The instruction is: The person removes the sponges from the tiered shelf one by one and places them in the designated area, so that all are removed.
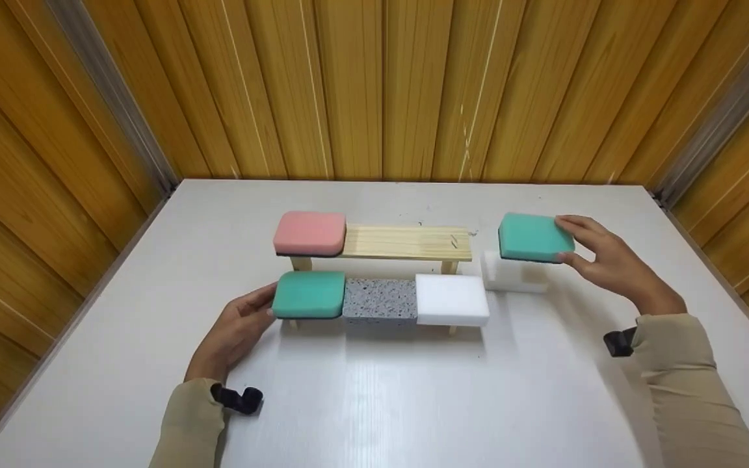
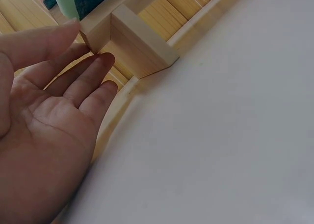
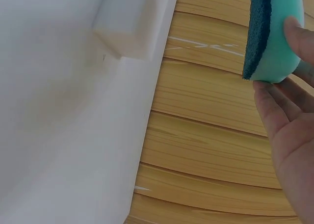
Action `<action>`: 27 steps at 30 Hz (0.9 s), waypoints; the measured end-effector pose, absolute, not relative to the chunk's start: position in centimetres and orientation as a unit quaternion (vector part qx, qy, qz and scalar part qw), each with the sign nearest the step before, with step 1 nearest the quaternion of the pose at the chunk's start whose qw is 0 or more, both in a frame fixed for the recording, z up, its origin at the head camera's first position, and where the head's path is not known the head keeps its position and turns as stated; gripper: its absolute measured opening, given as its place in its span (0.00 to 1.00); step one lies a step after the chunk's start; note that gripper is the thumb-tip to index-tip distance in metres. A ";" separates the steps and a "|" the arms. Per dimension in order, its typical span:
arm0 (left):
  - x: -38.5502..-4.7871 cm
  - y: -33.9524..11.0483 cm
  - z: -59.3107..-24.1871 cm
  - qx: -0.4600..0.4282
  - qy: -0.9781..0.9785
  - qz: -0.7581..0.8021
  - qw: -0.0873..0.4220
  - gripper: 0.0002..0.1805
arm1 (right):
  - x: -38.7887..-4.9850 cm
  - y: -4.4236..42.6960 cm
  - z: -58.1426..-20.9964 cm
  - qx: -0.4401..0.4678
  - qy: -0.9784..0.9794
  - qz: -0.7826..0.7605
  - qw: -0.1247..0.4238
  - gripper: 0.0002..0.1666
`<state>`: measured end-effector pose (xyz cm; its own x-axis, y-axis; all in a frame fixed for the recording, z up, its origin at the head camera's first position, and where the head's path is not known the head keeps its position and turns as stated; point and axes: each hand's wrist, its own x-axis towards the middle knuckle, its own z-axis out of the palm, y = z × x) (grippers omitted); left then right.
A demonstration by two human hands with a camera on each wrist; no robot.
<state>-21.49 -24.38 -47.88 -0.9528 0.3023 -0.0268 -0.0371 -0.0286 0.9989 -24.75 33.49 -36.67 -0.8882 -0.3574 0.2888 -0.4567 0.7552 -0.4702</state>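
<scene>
Between thumb and fingers, my right hand (image 1: pixel 608 260) pinches a green sponge (image 1: pixel 536 238) by its right end, above the table; the right wrist view shows the dark scouring side of this green sponge (image 3: pixel 274 35) and my right hand (image 3: pixel 294 121). At the front wooden stand's left end, my left hand (image 1: pixel 238 328) touches the edge near another green sponge (image 1: pixel 309 294). In the left wrist view my left hand (image 2: pixel 59 96) has extended, slightly bent fingers beside the stand's wooden leg (image 2: pixel 140 45). A grey speckled block (image 1: pixel 380 301) and a white block (image 1: pixel 452 299) lie right of that sponge.
Behind the front row, a wooden stand (image 1: pixel 407 242) carries a pink sponge (image 1: pixel 310 233) at its left end. White blocks (image 1: pixel 517 281) rest on the table (image 1: pixel 361 403) below the raised sponge. Wood-patterned walls (image 1: pixel 348 91) enclose the table.
</scene>
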 end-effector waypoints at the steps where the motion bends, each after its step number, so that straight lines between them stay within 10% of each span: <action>1: -21.5 -24.4 -47.9 0.097 0.687 0.710 0.120 0.31 | -24.7 33.7 -36.8 0.217 -0.933 0.272 0.091 0.35; 27: -21.4 -24.3 -47.7 0.092 0.676 0.721 0.121 0.32 | -24.8 37.9 -39.1 0.208 -0.928 0.297 0.084 0.36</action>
<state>-21.40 -24.26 -47.73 -0.9540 0.2983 -0.0313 -0.0501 -0.0556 0.9972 -24.81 37.93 -39.10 -0.8991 -0.3367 0.2799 -0.4366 0.7365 -0.5166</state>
